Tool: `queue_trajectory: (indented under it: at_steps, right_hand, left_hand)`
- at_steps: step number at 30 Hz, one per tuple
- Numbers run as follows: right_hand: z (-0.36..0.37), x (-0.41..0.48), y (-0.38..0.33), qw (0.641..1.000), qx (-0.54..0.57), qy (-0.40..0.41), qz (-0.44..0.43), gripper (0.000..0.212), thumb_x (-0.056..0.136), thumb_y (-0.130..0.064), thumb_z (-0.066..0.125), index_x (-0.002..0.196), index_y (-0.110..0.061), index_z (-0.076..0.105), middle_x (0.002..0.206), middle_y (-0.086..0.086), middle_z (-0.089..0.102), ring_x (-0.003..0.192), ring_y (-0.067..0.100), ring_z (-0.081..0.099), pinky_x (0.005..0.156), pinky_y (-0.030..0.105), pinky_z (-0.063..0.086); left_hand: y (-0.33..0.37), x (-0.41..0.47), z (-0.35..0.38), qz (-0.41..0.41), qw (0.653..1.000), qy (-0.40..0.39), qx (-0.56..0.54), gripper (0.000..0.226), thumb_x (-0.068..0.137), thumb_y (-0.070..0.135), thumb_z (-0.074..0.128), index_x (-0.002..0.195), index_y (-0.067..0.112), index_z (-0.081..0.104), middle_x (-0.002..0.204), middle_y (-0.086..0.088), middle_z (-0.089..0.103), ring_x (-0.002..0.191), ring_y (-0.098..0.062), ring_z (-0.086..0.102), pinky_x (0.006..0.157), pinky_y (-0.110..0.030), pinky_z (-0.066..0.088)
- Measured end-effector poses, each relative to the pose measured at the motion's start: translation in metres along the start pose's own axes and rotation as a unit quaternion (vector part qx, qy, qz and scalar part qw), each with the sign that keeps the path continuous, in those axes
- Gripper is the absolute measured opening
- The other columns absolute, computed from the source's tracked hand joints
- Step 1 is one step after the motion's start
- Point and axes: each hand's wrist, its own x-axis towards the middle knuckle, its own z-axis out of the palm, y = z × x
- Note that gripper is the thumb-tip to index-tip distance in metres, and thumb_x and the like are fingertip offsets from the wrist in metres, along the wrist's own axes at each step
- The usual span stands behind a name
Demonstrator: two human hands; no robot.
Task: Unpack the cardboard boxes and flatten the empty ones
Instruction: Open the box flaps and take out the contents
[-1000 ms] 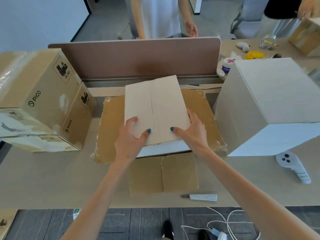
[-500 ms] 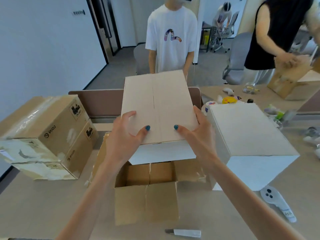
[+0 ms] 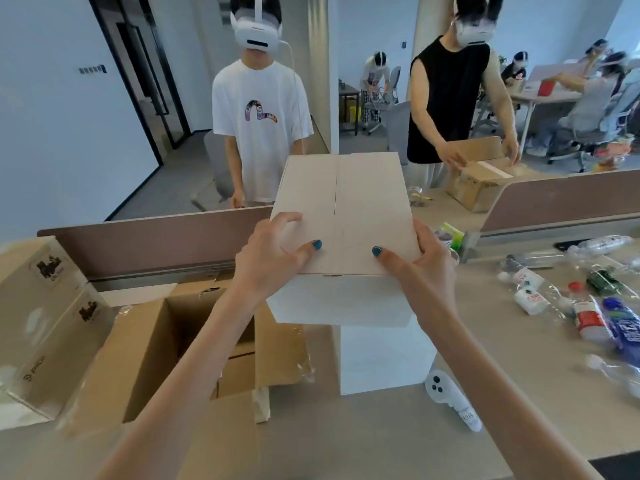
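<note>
Left hand [image 3: 273,258], right hand [image 3: 427,271] fingers [image 3: 381,252] grasping white box [image 3: 346,209]; stacked cartons [image 3: 45,306] print blurred

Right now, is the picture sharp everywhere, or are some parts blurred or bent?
Head view: the held box, left hand and right hand look fairly sharp; the plastic bottles at the right edge and stacked brown boxes at the left edge are smeared; the door frame leans, a wide-angle effect; light is soft, no hard glare.
</note>
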Motion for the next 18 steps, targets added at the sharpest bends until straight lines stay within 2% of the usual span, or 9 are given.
queue_trajectory:
  at_steps: [2, 5, 8, 11, 13, 15, 17, 18]
  right_hand:
    - [-0.019, 0.007, 0.010, 1.000, -0.007, 0.009, 0.004, 0.062, 0.067, -0.041, 0.073, 0.126, -0.032, 0.056, 0.103, -0.012, 0.064, 0.096, 0.012, 0.059, 0.084, 0.037, 0.051]
    - [-0.037, 0.014, 0.026, 1.000, -0.013, 0.016, 0.022, 0.057, 0.073, -0.034, 0.077, 0.126, -0.029, 0.056, 0.103, -0.013, 0.066, 0.095, 0.010, 0.061, 0.086, 0.034, 0.051]
    - [-0.044, 0.018, 0.042, 1.000, -0.011, 0.009, 0.026, 0.067, 0.066, -0.045, 0.073, 0.130, -0.031, 0.055, 0.109, -0.016, 0.065, 0.099, 0.007, 0.059, 0.087, 0.032, 0.049]
    - [-0.047, 0.020, 0.051, 1.000, 0.000, -0.003, 0.011, 0.067, 0.065, -0.049, 0.069, 0.129, -0.033, 0.054, 0.115, -0.016, 0.064, 0.103, 0.007, 0.059, 0.075, 0.019, 0.044]
    - [-0.049, 0.018, 0.052, 0.999, 0.032, -0.005, 0.007, 0.063, 0.073, -0.042, 0.076, 0.130, -0.033, 0.050, 0.116, -0.015, 0.062, 0.104, 0.005, 0.059, 0.075, 0.017, 0.045]
    - [-0.049, 0.014, 0.054, 0.995, 0.101, -0.012, 0.013, 0.058, 0.080, -0.031, 0.077, 0.131, -0.029, 0.048, 0.117, -0.015, 0.062, 0.104, 0.000, 0.060, 0.080, 0.018, 0.049]
    - [-0.049, 0.007, 0.060, 0.984, 0.174, -0.024, 0.014, 0.056, 0.084, -0.024, 0.074, 0.133, -0.025, 0.047, 0.122, -0.013, 0.062, 0.108, -0.002, 0.059, 0.087, 0.018, 0.049]
    - [-0.048, 0.002, 0.064, 0.979, 0.202, -0.028, 0.012, 0.057, 0.086, -0.022, 0.073, 0.136, -0.023, 0.046, 0.126, -0.012, 0.060, 0.113, -0.001, 0.058, 0.091, 0.020, 0.049]
  left_hand:
    - [0.007, 0.012, 0.017, -0.001, 1.000, -0.031, -0.001, 0.055, 0.085, 0.057, 0.067, 0.135, 0.042, 0.048, 0.146, 0.008, 0.044, 0.133, -0.020, 0.042, 0.107, -0.048, 0.037]
    - [0.016, 0.023, 0.039, -0.002, 0.998, -0.063, 0.000, 0.059, 0.079, 0.062, 0.067, 0.132, 0.042, 0.050, 0.144, 0.009, 0.047, 0.133, -0.019, 0.042, 0.105, -0.045, 0.037]
    - [0.020, 0.027, 0.053, -0.017, 0.995, -0.096, -0.011, 0.069, 0.070, 0.065, 0.065, 0.133, 0.040, 0.051, 0.143, 0.011, 0.048, 0.133, -0.018, 0.041, 0.106, -0.046, 0.038]
    - [0.013, 0.027, 0.059, -0.028, 0.993, -0.104, -0.045, 0.073, 0.066, 0.063, 0.071, 0.132, 0.040, 0.050, 0.140, 0.015, 0.050, 0.132, -0.016, 0.043, 0.105, -0.042, 0.039]
    - [0.008, 0.025, 0.058, -0.029, 0.989, -0.090, -0.115, 0.079, 0.070, 0.049, 0.083, 0.138, 0.038, 0.043, 0.136, 0.014, 0.052, 0.126, -0.011, 0.050, 0.102, -0.038, 0.045]
    - [0.002, 0.017, 0.052, -0.040, 0.972, -0.090, -0.214, 0.090, 0.073, 0.038, 0.086, 0.146, 0.037, 0.033, 0.134, 0.014, 0.052, 0.117, 0.002, 0.053, 0.091, -0.026, 0.048]
    - [-0.010, 0.008, 0.048, -0.053, 0.952, -0.107, -0.281, 0.108, 0.061, 0.051, 0.089, 0.149, 0.043, 0.028, 0.140, 0.017, 0.049, 0.119, 0.007, 0.051, 0.091, -0.022, 0.044]
    - [-0.016, 0.003, 0.049, -0.063, 0.944, -0.116, -0.302, 0.117, 0.051, 0.058, 0.090, 0.149, 0.045, 0.028, 0.144, 0.017, 0.047, 0.123, 0.003, 0.051, 0.096, -0.025, 0.043]
